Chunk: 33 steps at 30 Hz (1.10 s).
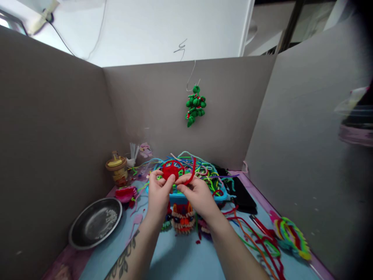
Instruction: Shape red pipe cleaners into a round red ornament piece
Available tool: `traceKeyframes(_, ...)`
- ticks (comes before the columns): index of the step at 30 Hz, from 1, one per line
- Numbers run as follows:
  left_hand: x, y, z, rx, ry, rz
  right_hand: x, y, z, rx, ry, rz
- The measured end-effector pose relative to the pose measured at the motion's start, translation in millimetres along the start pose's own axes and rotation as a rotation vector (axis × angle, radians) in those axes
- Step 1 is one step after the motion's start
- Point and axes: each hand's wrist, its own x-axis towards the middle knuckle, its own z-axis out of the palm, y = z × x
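My left hand (159, 194) pinches a red pipe-cleaner piece (171, 170), a small coiled disc with a loop round it, held up above the table. My right hand (198, 194) is closed on the loose red stem (192, 171) that curves up from the same piece. Both hands meet just in front of a blue tray (180, 198) piled with pipe cleaners of many colours (201, 167). Below my hands stands a small orange, white and red pipe-cleaner figure (183, 221).
A metal bowl (87, 229) with small white beads sits at the left, a yellow-lidded jar (117, 167) behind it. Loose red and orange stems (256, 241) and a multicoloured ring (291, 233) lie at the right. A green ornament (195, 105) hangs on the grey cardboard wall (58, 136).
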Motion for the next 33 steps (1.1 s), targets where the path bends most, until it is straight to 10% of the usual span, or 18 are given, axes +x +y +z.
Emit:
traceKeyframes(10, -1.2, 7.9, -1.2, 0.172, -0.179, 0.005, 2.3, 4.4, -11.2, -0.089, 0.228, 0.041)
traceKeyframes(27, 2.2, 10.4, -8.9, 0.179, -0.378, -0.080, 9.0, 23.4, -11.9, 0.015, 0.158, 0.121)
traceKeyframes(33, 4.9, 3.6, -9.1, 0.307, -0.041, 0.165, 10.9, 35.7, -8.9, 0.032, 0.322, 0.091)
